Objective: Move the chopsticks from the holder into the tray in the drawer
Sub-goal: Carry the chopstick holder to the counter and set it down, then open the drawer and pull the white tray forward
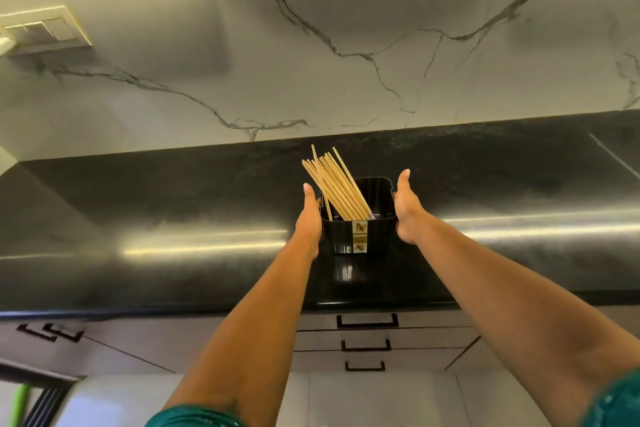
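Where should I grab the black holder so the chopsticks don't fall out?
Probably hold the holder by its two flat side walls, one hand from each side, as the left hand and right hand are placed. The chopsticks lean left, so keep it upright.

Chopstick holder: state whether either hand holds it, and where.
Both hands flank the black holder: left hand against its left wall, right hand beside its right wall. A closed hold cannot be told.

Chopsticks (337, 189): pale bare wood, matt. Holder (358, 218): black plastic, smooth, semi-glossy, printed paper-like label (360, 237) on front. Counter (173, 218): black polished stone, glossy, streaky light reflections. Backsplash (311, 45): white marble-look slab, grey veins, smooth satin. Drawer fronts (398, 338): light, matt, with black matt handles (367, 322).
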`<state>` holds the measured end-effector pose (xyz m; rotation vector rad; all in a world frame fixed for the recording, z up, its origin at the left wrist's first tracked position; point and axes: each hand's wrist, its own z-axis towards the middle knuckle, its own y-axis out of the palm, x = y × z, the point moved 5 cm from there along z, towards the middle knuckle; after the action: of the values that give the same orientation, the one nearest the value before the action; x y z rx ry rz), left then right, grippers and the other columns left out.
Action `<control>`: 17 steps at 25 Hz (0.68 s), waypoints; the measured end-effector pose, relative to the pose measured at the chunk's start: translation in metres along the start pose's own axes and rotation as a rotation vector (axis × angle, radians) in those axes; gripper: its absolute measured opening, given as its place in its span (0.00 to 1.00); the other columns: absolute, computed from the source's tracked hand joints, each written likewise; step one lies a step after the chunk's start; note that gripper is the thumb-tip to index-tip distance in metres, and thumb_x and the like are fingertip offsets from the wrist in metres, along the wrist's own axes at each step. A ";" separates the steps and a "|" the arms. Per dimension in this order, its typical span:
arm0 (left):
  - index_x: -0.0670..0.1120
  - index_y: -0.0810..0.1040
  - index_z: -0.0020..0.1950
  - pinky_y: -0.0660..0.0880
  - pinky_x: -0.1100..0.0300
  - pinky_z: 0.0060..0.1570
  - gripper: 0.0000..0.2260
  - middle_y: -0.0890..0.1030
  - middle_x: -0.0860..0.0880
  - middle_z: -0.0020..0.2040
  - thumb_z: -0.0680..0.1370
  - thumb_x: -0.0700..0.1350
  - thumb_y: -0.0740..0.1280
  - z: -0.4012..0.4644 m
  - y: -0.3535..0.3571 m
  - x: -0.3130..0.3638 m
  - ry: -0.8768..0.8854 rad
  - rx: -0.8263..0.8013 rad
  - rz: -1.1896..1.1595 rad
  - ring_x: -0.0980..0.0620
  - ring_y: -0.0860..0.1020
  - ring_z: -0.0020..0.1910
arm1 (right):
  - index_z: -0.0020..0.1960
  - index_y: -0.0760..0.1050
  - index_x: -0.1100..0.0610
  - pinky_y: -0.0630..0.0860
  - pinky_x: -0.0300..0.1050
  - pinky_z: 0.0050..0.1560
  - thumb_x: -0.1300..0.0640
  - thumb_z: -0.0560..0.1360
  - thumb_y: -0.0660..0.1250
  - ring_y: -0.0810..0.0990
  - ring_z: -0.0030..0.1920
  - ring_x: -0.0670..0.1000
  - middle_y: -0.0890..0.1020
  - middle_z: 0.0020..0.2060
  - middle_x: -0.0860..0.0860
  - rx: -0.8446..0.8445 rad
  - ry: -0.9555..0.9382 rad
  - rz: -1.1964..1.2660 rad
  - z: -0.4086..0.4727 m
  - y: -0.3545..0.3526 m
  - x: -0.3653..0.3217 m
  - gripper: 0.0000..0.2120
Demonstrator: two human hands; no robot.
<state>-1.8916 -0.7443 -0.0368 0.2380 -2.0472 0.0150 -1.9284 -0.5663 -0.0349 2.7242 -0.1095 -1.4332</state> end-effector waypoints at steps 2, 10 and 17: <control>0.49 0.67 0.72 0.61 0.42 0.69 0.36 0.72 0.44 0.69 0.74 0.71 0.46 -0.002 -0.010 0.004 0.030 0.156 0.046 0.42 0.67 0.69 | 0.79 0.51 0.53 0.48 0.60 0.77 0.29 0.76 0.41 0.51 0.78 0.59 0.55 0.79 0.55 0.100 -0.106 -0.095 -0.005 -0.008 -0.007 0.40; 0.48 0.68 0.65 0.60 0.49 0.61 0.20 0.63 0.44 0.68 0.77 0.56 0.60 -0.075 -0.047 -0.089 0.778 0.574 0.955 0.43 0.63 0.65 | 0.54 0.69 0.56 0.71 0.47 0.52 0.46 0.79 0.57 0.70 0.47 0.51 0.73 0.47 0.53 0.393 -1.051 -0.988 -0.094 -0.030 0.119 0.13; 0.50 0.58 0.73 0.68 0.49 0.63 0.26 0.67 0.45 0.71 0.76 0.49 0.61 -0.068 -0.013 -0.239 0.588 -0.385 1.517 0.44 0.69 0.67 | 0.79 0.39 0.54 0.45 0.53 0.77 0.52 0.79 0.60 0.45 0.79 0.57 0.43 0.80 0.53 -0.181 -0.374 -1.759 -0.045 -0.024 0.251 0.38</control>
<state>-1.7219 -0.7106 -0.2155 -1.3946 -1.1798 0.5397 -1.7486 -0.5640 -0.2178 1.9041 2.6322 -1.7582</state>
